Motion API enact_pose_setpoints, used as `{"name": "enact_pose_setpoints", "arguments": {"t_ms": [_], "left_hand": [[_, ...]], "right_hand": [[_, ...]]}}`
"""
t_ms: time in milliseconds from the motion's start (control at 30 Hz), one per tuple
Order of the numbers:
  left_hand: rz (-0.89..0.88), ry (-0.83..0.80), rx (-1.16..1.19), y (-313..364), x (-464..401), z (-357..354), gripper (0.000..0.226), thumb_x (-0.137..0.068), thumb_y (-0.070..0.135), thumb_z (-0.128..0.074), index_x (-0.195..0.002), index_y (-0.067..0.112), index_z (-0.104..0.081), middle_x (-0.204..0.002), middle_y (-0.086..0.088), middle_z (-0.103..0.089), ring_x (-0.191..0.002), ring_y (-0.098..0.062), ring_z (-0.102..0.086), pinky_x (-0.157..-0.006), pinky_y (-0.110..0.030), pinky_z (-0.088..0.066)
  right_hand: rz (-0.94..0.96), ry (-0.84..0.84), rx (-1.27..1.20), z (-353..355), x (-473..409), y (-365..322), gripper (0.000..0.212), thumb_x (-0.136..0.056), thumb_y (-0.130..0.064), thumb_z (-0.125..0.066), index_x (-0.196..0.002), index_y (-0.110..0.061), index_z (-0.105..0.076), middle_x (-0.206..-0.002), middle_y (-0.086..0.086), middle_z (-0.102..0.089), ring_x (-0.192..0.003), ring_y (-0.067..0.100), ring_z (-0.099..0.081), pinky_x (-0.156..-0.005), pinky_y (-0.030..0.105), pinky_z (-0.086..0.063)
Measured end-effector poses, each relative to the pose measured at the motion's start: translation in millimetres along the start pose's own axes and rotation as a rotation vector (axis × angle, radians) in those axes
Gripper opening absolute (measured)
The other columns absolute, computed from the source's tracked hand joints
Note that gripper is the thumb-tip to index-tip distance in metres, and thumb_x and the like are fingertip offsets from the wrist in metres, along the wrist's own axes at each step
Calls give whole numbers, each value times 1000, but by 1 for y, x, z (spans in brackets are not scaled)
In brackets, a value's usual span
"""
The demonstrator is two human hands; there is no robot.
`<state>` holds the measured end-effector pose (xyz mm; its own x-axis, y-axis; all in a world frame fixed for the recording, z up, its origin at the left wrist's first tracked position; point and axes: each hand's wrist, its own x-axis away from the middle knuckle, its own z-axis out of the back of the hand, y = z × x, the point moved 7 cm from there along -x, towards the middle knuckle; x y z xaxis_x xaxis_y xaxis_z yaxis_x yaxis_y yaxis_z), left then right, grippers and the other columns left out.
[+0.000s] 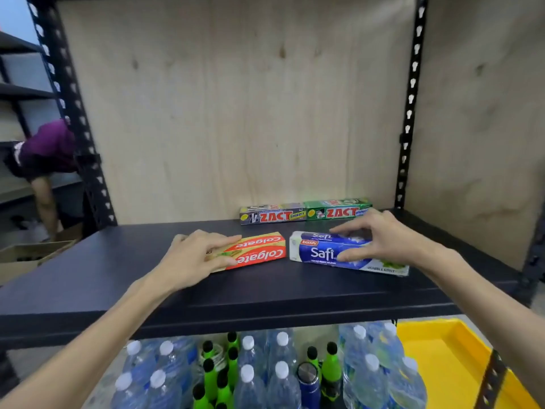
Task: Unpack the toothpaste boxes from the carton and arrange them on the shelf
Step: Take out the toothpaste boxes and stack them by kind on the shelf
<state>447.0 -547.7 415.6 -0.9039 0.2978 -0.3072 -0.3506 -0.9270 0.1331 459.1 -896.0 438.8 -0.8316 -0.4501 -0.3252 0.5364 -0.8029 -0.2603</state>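
Observation:
On the dark shelf board (88, 278) lie several toothpaste boxes. My left hand (191, 261) rests on the left end of a red and gold Colgate box (261, 252), fingers gripping it. The blue Safi box (324, 252) is held from above by my right hand (383, 240), thumb on its front side and fingers on its back. Against the plywood back stand a grey Zact box (272, 214) and a green Zact box (337, 210), end to end. The carton is not clearly in view.
Below the shelf stand several water bottles (280, 370) and green bottles (330, 364), with a yellow tray (436, 358) at the right. Black slotted uprights (411, 98) frame the bay. A person in purple (47, 154) bends at the far left near an open cardboard box (26, 255).

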Motion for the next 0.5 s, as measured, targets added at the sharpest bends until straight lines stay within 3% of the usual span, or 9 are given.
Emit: {"name": "enact_pose_setpoints", "arguments": {"t_ms": [100,233,367,500], "left_hand": [[-12,56,-76,3,-14,-3,56,-92,64,-49,-146,56,-38,-143,27,-50,-131,-6,-38,-97,-38,-25],[-13,80,-48,3,-28,-10,52,-97,54,-52,-146,55,-39,-145,26,-49,-134,-6,-36,-102,-38,-23],[-39,124,-19,4,-42,-16,49,-97,50,-55,-145,54,-42,-144,29,-49,-133,-1,-36,-101,-35,-21],[-52,157,12,2,-59,-22,46,-97,50,-57,-141,55,-46,-142,32,-50,-129,3,-36,-100,-32,-19]], "right_hand": [[56,135,111,4,-6,17,62,-67,-81,-61,-120,-48,-65,-112,-22,-65,-108,5,-44,-90,36,-36],[2,157,130,-1,-16,40,52,-78,-76,-49,-122,-52,-63,-119,-20,-62,-111,3,-36,-86,33,-24],[-97,84,177,-9,-35,53,47,-93,-64,-44,-132,-42,-60,-128,-10,-60,-118,10,-39,-95,36,-26],[-79,245,106,-7,-38,55,57,-83,-71,-42,-124,-41,-68,-113,-20,-63,-114,9,-42,-91,36,-29]]}}
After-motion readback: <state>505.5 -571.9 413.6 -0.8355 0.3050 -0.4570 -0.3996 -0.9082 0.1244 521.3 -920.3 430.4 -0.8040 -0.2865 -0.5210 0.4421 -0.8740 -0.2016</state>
